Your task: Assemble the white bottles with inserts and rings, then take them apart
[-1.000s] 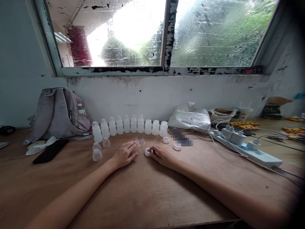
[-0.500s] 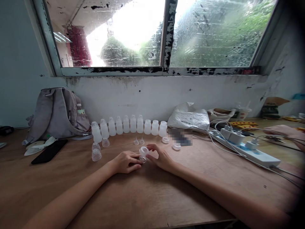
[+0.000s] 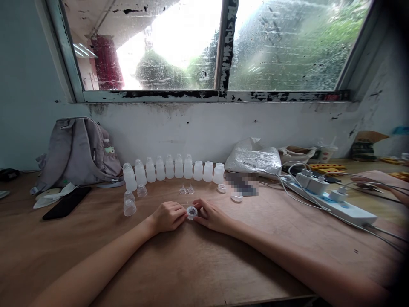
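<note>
Between my two hands, low over the wooden table (image 3: 204, 264), is a ring collar (image 3: 191, 212) with a clear nipple piece in it. My left hand (image 3: 169, 216) pinches its left side, and my right hand (image 3: 211, 214) grips its right side with thumb and fingers. Beyond them, two clear nipples (image 3: 186, 190) stand side by side. Two more ring collars (image 3: 221, 188) (image 3: 237, 197) lie to the right. A curved row of several frosted bottles (image 3: 179, 167) stands behind; the three rightmost have open necks. Clear caps (image 3: 129, 207) sit at the left.
A grey backpack (image 3: 76, 149) and a black phone (image 3: 66, 204) are on the left. At the right are a power strip (image 3: 335, 202) with cables, a silvery plastic bag (image 3: 254, 157) and another person's hand (image 3: 377, 179).
The ring collar has come down onto the nipple piece between my hands. My right hand has lowered with it, and my left fingers have curled in against its side.
</note>
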